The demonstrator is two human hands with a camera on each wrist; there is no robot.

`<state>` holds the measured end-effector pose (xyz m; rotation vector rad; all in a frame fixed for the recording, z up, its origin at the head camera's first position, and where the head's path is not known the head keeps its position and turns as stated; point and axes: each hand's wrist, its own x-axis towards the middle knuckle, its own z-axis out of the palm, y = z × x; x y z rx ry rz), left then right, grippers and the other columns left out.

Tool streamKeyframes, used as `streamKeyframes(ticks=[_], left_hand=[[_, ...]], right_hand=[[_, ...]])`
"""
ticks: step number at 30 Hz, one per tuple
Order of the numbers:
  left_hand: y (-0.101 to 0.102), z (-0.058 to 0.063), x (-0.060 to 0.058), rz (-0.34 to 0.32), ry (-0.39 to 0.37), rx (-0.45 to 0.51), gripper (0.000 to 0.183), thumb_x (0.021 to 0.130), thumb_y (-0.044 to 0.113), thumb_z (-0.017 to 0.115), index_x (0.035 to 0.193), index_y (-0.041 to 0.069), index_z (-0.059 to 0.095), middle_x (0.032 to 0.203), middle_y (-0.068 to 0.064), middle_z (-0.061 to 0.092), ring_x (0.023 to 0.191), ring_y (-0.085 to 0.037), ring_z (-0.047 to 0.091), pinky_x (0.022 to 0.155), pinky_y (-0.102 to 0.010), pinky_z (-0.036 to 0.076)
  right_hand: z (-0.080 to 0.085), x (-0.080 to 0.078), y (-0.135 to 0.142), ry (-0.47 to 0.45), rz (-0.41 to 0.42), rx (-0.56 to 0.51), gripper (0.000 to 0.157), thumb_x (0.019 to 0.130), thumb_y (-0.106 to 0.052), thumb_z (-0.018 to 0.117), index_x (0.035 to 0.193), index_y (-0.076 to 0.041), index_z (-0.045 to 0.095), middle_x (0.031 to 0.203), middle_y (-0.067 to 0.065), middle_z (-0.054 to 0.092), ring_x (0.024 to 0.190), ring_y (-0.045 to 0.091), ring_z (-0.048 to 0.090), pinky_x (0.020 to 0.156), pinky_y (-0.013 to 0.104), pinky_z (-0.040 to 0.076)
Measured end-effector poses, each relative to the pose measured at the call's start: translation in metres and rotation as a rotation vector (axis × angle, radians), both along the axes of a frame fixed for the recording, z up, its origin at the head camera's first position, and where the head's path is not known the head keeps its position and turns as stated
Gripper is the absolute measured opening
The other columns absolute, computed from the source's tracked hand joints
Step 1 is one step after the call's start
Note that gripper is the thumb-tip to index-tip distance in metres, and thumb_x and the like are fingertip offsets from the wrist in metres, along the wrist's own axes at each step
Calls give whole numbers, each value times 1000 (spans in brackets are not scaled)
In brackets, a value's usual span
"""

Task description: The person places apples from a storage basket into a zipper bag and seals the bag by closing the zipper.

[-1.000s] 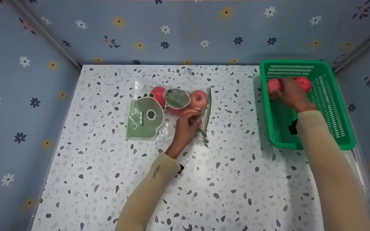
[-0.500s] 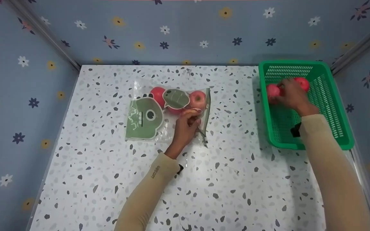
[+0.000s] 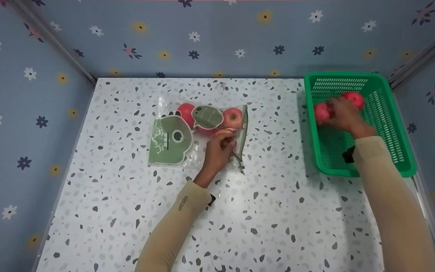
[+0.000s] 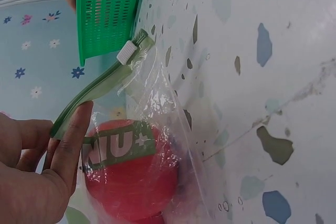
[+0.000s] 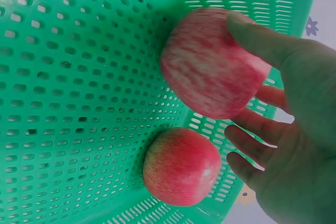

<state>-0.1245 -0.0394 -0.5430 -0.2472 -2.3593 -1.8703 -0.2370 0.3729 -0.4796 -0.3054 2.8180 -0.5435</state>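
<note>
A clear zip bag [image 3: 170, 141] with green cartoon prints lies on the table, several red apples [image 3: 233, 118] inside it. My left hand [image 3: 217, 153] pinches the bag near its green zip edge. In the left wrist view a white slider [image 4: 127, 52] sits on that zip, and a red apple [image 4: 131, 182] shows through the film. Inside the green basket [image 3: 313, 151], my right hand [image 3: 346, 115] grips a red apple [image 5: 210, 61], thumb on one side and fingers on the other. A second apple [image 5: 181, 166] sits in the basket beside it.
The basket stands at the table's back right corner, close to the flowered wall panels [image 3: 217, 37]. Speckled white table top [image 3: 263, 226] runs between bag and basket and toward the front.
In the basket, the gripped apple has shifted slightly toward the front, with my right hand's fingers moving along with it. My left hand and the bag have stayed in place.
</note>
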Motion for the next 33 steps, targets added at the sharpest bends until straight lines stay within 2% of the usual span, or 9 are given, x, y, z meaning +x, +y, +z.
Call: streamKeyframes(ticks=[3, 9, 15, 23, 33], left_hand=[[1, 0, 0, -7, 18, 13, 21, 95, -9, 69, 115, -10, 72, 119, -23, 70, 96, -29, 66, 80, -23, 50], [0, -2, 0, -26, 61, 34, 18, 95, -10, 67, 112, -12, 71, 121, -26, 69, 100, -34, 68, 80, -22, 51], [0, 0, 1, -22, 25, 35, 18, 95, -11, 67, 112, -11, 70, 121, -25, 68, 100, -33, 67, 81, -23, 51], [0, -3, 0, -6, 43, 15, 16, 95, -10, 67, 110, -11, 71, 116, -24, 69, 98, -30, 67, 81, -24, 52], [1, -1, 1, 0, -4, 11, 18, 95, -9, 68, 112, -9, 72, 113, -22, 69, 95, -29, 66, 80, -24, 51]], right_hand=[[0, 2, 1, 10, 13, 27, 76, 91, -24, 82, 147, 12, 46, 132, 35, 48, 120, 51, 43, 101, 71, 41], [0, 2, 0, -36, -5, 13, 82, 90, -27, 84, 149, 10, 41, 140, 37, 49, 125, 54, 45, 105, 72, 40], [-1, 6, -1, -7, -38, 5, 81, 87, -25, 87, 148, 9, 45, 141, 35, 52, 125, 52, 48, 107, 73, 38], [13, 19, 0, 66, -50, 7, 77, 87, -22, 86, 147, 7, 47, 140, 34, 53, 123, 50, 48, 102, 75, 39], [37, 45, -10, 178, -43, 10, 78, 84, -19, 90, 146, 7, 48, 142, 33, 53, 123, 52, 48, 98, 75, 42]])
